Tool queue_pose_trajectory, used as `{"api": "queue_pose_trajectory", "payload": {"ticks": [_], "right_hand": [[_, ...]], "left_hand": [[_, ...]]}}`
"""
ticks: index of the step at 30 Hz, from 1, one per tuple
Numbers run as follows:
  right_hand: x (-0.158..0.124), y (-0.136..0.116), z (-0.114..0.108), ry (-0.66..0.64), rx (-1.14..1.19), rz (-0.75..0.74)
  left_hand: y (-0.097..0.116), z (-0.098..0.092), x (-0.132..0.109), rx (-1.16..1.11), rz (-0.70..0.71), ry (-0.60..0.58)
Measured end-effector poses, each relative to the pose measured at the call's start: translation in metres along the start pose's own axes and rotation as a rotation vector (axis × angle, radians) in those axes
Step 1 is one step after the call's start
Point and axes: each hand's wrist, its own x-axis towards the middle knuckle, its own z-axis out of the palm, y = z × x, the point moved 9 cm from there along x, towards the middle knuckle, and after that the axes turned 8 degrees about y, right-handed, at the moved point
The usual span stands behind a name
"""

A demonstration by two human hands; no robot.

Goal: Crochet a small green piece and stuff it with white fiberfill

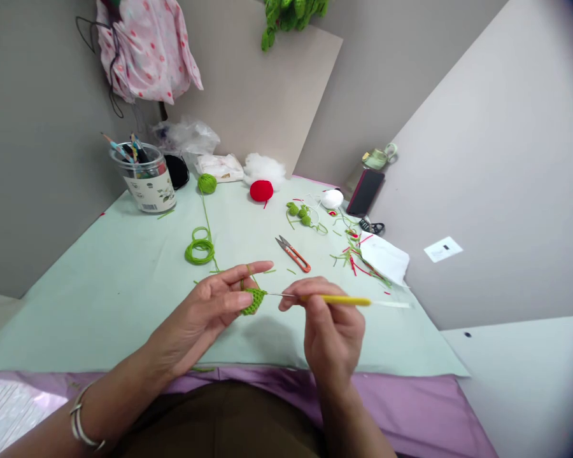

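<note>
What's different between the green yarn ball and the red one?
The green ball looks slightly smaller than the red ball. A long strand runs from the green ball toward the left hand; the red ball shows only a short tail. Both sit on the table.

Near-left corner of tabletop (76, 318): I can pass. Green yarn coil (198, 260) blocks left of centre, snips (295, 256) mid-table, scraps (352, 263) right edge, jar (150, 192) far-left corner.
</note>
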Motion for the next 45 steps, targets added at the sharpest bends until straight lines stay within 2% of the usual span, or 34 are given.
{"api": "queue_pose_trajectory", "payload": {"ticks": [3, 6, 9, 11, 13, 15, 17, 19, 21, 25, 27, 33, 35, 38, 41, 45], "right_hand": [[0.003, 0.014, 0.006, -0.016, 0.209, 0.187], [0.002, 0.014, 0.012, -0.044, 0.156, 0.15], [-0.002, 0.007, 0.013, -0.04, 0.001, 0.02], [-0.008, -0.003, 0.015, -0.06, -0.174, -0.148], [-0.017, -0.015, 0.018, -0.078, -0.345, -0.356], [-0.02, -0.018, 0.017, -0.076, -0.385, -0.425], [-0.013, -0.01, 0.009, -0.029, -0.27, -0.279], [-0.004, 0.005, 0.0, 0.035, -0.075, -0.048], [0.0, 0.014, 0.0, 0.052, 0.098, 0.107], [0.001, 0.017, 0.01, -0.033, 0.128, 0.14], [0.002, 0.021, 0.011, -0.034, 0.138, 0.171], [0.006, 0.03, 0.015, -0.065, 0.379, 0.38], [0.008, 0.029, 0.017, -0.084, 0.395, 0.404], [0.009, 0.024, 0.019, -0.112, 0.375, 0.364], [0.009, 0.017, 0.018, -0.144, 0.306, 0.279], [0.008, 0.0, 0.013, -0.158, 0.101, 0.113]], "left_hand": [[0.007, 0.002, -0.001, 0.056, 0.066, 0.006], [0.006, 0.005, -0.002, 0.107, 0.099, 0.006], [0.007, 0.001, 0.0, 0.14, 0.148, 0.088], [0.006, 0.0, 0.001, 0.11, 0.155, 0.118], [-0.001, 0.005, 0.003, 0.022, 0.084, 0.068], [-0.008, 0.011, 0.005, -0.075, -0.02, -0.01], [-0.009, 0.01, 0.006, -0.137, -0.059, -0.032], [-0.003, 0.004, 0.007, -0.147, -0.014, 0.002], [0.0, 0.0, 0.005, -0.082, 0.03, 0.025], [0.004, 0.003, -0.001, 0.168, 0.127, 0.0], [0.007, 0.003, -0.003, 0.244, 0.172, -0.007], [0.014, 0.004, -0.003, 0.229, 0.196, -0.061], [0.016, 0.005, -0.004, 0.203, 0.195, -0.062], [0.017, 0.006, -0.004, 0.192, 0.187, -0.053], [0.02, 0.005, -0.005, 0.222, 0.208, -0.033], [0.023, -0.001, -0.007, 0.319, 0.25, 0.021]]}}
